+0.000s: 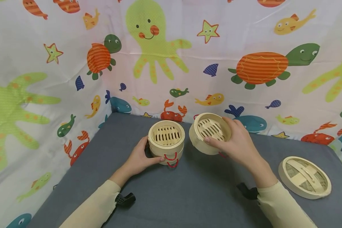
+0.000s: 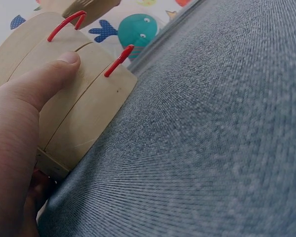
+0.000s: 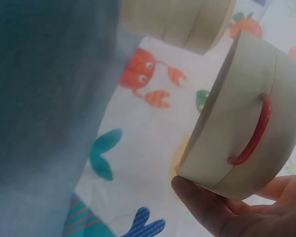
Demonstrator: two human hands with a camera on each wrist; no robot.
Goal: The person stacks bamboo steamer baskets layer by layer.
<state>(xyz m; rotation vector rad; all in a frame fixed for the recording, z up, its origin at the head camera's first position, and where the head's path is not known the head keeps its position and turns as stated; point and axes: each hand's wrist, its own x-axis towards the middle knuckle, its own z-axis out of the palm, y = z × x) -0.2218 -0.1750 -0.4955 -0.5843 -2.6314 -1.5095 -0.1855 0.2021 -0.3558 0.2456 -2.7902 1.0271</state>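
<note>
Two bamboo steamer baskets (image 1: 166, 139), one on top of the other, stand on the grey cloth near the middle. My left hand (image 1: 141, 160) holds this stack at its left side, the thumb (image 2: 64, 64) across the front below a red handle. A third steamer basket (image 1: 200, 139), slatted inside, is raised and tilted just right of the stack, apart from it. My right hand (image 1: 239, 142) grips it by its right wall, thumb in front. Its red handle (image 3: 254, 131) shows in the right wrist view. The far fingers of the left hand are hidden behind the stack.
A round woven bamboo lid (image 1: 305, 177) with a strap handle lies on the table at the right. The grey cloth (image 1: 188, 202) covers the tabletop. Behind and at the left hangs a white curtain (image 1: 182, 72) printed with sea animals.
</note>
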